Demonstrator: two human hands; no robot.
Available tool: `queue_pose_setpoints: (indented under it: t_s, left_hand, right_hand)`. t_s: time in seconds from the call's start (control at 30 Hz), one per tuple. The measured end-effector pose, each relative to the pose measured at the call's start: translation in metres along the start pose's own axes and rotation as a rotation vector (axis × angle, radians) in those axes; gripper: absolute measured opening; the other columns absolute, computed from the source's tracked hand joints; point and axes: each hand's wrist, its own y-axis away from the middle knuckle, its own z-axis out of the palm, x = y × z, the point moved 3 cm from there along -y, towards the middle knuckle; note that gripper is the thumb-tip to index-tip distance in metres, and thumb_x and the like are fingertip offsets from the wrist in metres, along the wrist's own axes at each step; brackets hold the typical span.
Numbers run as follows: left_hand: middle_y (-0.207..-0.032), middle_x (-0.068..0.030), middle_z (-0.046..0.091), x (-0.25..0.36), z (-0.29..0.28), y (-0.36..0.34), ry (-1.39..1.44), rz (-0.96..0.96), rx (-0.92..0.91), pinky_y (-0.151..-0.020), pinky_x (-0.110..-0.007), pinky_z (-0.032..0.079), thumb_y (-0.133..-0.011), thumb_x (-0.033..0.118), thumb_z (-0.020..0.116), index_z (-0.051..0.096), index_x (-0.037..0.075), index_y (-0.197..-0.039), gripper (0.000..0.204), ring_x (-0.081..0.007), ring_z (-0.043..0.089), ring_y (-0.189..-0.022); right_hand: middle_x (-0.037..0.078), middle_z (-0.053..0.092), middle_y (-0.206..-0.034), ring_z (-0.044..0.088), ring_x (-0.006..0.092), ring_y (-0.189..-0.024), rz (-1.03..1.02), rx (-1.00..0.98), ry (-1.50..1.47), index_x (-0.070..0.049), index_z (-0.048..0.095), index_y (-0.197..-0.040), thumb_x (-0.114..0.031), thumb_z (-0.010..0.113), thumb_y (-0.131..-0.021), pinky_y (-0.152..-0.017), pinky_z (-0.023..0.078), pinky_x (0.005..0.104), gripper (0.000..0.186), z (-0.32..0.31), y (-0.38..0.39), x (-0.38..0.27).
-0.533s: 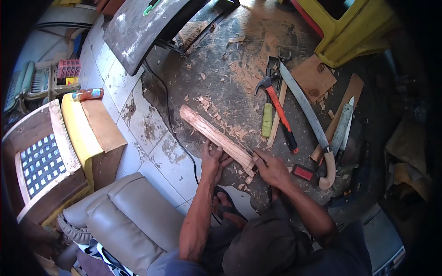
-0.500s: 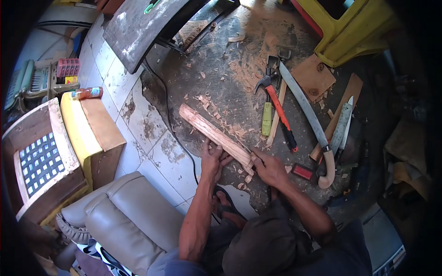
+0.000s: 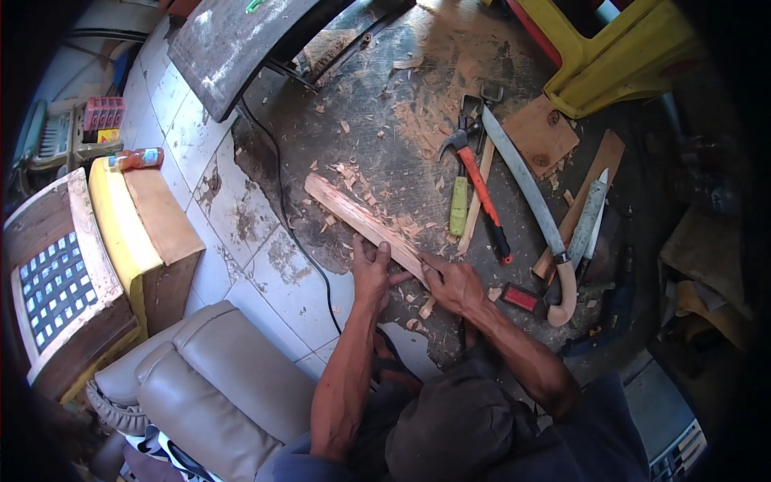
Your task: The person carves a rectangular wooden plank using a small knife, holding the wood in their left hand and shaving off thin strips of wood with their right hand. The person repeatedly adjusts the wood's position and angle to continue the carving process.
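Note:
A long, roughly hewn piece of wood (image 3: 357, 217) slants across the floor, its far end up to the left. My left hand (image 3: 372, 277) grips its near side, thumb laid on top and fingers partly hidden beneath. At the near right end, my right hand (image 3: 454, 283) is closed around the wood, with its thumb against the top. Pale shavings (image 3: 353, 178) lie scattered along both sides of the piece.
To the right lie a claw hammer (image 3: 479, 189) with an orange-black handle, a green-handled tool (image 3: 458, 207), a long curved machete (image 3: 522, 173), another blade (image 3: 587, 221) and a red block (image 3: 520, 297). A black cable (image 3: 283, 181) runs at left, beside a grey cushioned seat (image 3: 233, 369).
The wood has turned over somewhat and shows a different face. My left thumb now rests on top, and my right hand has shifted slightly left over the near end.

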Motion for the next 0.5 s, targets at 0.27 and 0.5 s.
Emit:
queue_pose_setpoints:
  t_s: [0.27,0.5]
  left_hand:
    - [-0.126,-0.0174,0.056,0.000,0.002,-0.005,-0.031,0.030,-0.001,-0.071,-0.050,0.068,-0.103,0.019,0.061,0.031,0.016,-0.140,0.048,-0.0329,0.064,-0.113]
    - [-0.126,-0.0167,0.055,0.007,0.003,-0.005,-0.108,0.016,0.049,-0.070,-0.049,0.068,-0.103,0.017,0.060,0.030,0.013,-0.137,0.046,-0.0321,0.065,-0.111]
  right_hand:
    - [0.025,0.070,-0.079,0.071,0.0458,-0.075,0.014,-0.090,0.014,-0.019,0.068,-0.130,-0.030,0.053,-0.097,-0.073,0.057,0.0539,0.038,-0.009,-0.006,-0.008]
    - [0.026,0.069,-0.078,0.070,0.0466,-0.075,0.020,-0.122,-0.092,-0.016,0.069,-0.124,-0.028,0.052,-0.097,-0.072,0.057,0.0558,0.034,-0.017,-0.010,-0.008]
